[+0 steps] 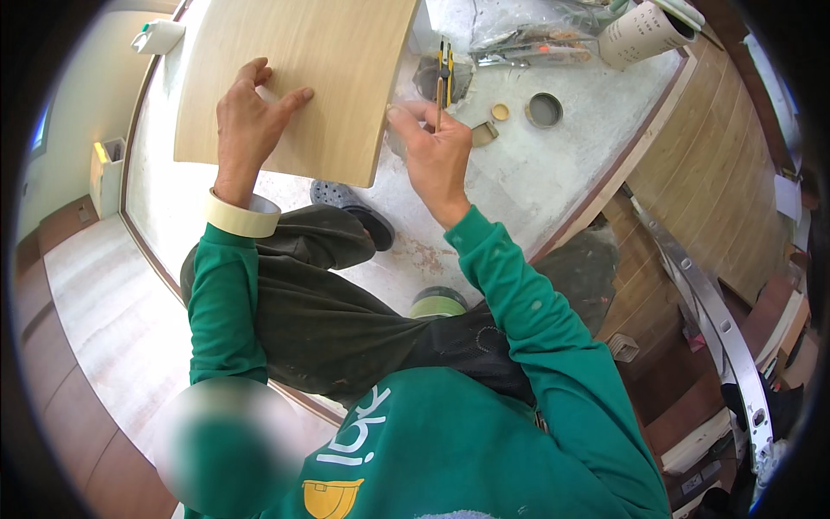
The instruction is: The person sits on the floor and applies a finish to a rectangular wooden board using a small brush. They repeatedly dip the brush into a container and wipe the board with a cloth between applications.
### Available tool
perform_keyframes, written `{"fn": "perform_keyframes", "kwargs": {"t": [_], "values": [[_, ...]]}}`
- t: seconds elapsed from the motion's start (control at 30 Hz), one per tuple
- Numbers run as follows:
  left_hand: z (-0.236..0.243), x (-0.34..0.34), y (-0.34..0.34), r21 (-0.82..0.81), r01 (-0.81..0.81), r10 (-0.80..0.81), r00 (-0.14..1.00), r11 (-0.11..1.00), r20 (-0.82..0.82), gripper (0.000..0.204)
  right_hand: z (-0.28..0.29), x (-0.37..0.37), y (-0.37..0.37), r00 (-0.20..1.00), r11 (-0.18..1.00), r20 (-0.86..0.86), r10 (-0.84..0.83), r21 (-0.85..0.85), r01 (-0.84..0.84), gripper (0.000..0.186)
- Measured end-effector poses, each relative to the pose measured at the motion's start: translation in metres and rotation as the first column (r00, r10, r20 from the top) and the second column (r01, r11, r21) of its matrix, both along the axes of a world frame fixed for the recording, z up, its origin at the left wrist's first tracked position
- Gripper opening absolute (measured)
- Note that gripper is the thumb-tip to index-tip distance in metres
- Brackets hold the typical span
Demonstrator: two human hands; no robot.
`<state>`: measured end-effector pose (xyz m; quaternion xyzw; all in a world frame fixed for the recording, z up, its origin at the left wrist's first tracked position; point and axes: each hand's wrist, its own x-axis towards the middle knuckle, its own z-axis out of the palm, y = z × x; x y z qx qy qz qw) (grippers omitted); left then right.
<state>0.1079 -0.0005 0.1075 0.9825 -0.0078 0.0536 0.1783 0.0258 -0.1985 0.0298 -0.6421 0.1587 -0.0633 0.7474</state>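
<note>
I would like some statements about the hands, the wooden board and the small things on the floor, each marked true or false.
1. The left hand lies flat on the light wooden board. True.
2. The right hand holds a pencil at the board's right edge. True.
3. A roll of masking tape sits around the right wrist. False: it is around the left wrist.
4. A yellow and black utility knife lies on the floor beyond the right hand. True.
5. The person wears a red sweatshirt. False: the green sweatshirt is plain to see.
6. The round metal ring rests on top of the board. False: it lies on the concrete floor, right of the board.
</note>
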Motion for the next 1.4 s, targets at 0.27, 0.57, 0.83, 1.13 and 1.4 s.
{"fn": "perform_keyframes", "kwargs": {"t": [0.27,0.57,0.83,1.13,1.4], "values": [[-0.003,0.003,-0.001,0.002,0.005,-0.005,1.000,1.000,0.017,0.075,0.005,-0.041,0.007,0.989,0.994,-0.130,0.075,-0.064,-0.084,0.021],[-0.009,0.006,0.005,-0.010,0.024,-0.023,0.999,1.000,0.037,0.072,0.002,-0.007,0.002,0.999,1.000,0.041,-0.012,-0.021,0.013,0.025],[-0.005,0.005,-0.008,-0.028,0.025,-0.023,0.998,0.999,0.055,0.074,-0.001,-0.085,0.013,0.964,0.967,-0.138,0.228,-0.079,-0.240,0.021],[-0.013,-0.023,-0.029,-0.014,0.102,-0.100,0.993,0.995,0.069,0.085,0.009,-0.116,-0.045,0.982,0.992,-0.145,0.124,0.021,-0.122,0.015],[-0.035,-0.032,-0.041,-0.026,0.086,-0.084,0.995,0.996,0.058,0.105,0.032,-0.147,-0.074,0.985,0.999,-0.165,-0.051,-0.025,0.048,0.017]]}}
